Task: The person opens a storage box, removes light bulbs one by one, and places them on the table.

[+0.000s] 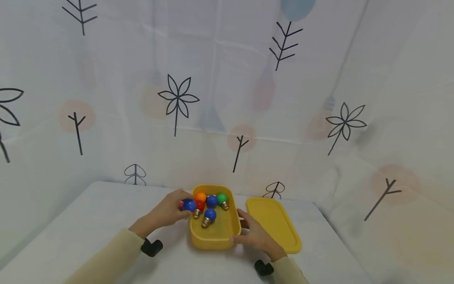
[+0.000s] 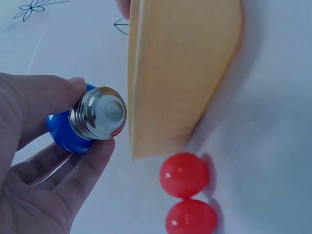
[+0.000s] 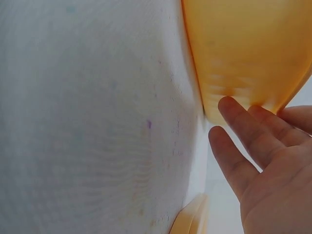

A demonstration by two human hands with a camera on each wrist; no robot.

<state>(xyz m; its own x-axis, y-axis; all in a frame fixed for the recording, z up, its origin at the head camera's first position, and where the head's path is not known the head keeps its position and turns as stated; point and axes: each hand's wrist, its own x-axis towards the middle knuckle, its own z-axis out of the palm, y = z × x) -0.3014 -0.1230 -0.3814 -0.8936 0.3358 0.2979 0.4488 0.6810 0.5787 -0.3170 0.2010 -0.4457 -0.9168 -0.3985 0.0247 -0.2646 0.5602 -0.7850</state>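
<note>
My left hand (image 1: 172,209) pinches a blue toy light bulb (image 2: 68,129) between thumb and fingers, its silver screw base (image 2: 105,113) facing the left wrist camera. It is at the left rim of a yellow plastic box (image 1: 214,243). Inside the box lie several bulbs: an orange one (image 1: 200,197), a red one (image 1: 200,205), a green one (image 1: 222,198) and two blue ones, the nearer blue bulb (image 1: 210,215) lying toward the middle. Against the box's right side rests my right hand (image 1: 257,234), fingertips touching the wall, fingers fairly straight.
A yellow lid (image 1: 274,225) lies flat on the white table (image 1: 170,262), right of the box. Two red balls or bulbs, one of them a red ball (image 2: 184,175), sit on the table beside the box in the left wrist view. A patterned cloth (image 1: 213,98) hangs behind.
</note>
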